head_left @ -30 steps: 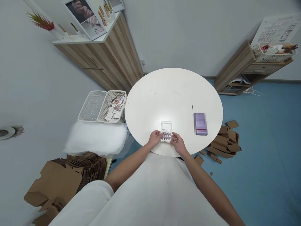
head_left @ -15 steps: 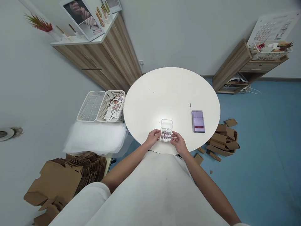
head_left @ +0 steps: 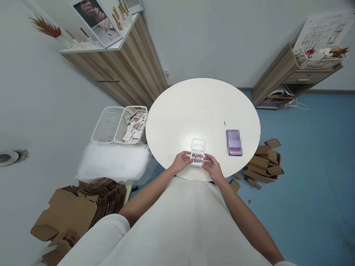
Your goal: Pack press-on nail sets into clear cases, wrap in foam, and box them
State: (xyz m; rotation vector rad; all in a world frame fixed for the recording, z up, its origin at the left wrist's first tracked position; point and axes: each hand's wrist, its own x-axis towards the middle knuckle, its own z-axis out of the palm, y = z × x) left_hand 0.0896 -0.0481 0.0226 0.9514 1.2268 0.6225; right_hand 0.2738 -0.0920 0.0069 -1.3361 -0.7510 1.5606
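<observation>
A small clear plastic case (head_left: 198, 145) is at the near side of the white round table (head_left: 202, 107), its lid raised and leaning away from me. Two rows of shiny purplish press-on nails (head_left: 198, 157) lie in its base. My left hand (head_left: 181, 162) grips the left edge of the case, the thumb reaching over the front corner by the nails. On the opposite edge, my right hand (head_left: 213, 167) holds the case between thumb and fingers. To the right on the tabletop lies a purple rectangular object (head_left: 234, 142), blurred out.
Left of the table are a white basket (head_left: 144, 138) of printed packets and another basket (head_left: 95, 125) of clear plastic pieces. Translucent sheets (head_left: 113, 160) and flattened cardboard boxes (head_left: 69, 210) lie nearer. Cardboard boxes (head_left: 262, 164) sit on the floor at right.
The case has shifted slightly right in my hands and tilted a little. My left thumb has moved further over the front left corner of the case.
</observation>
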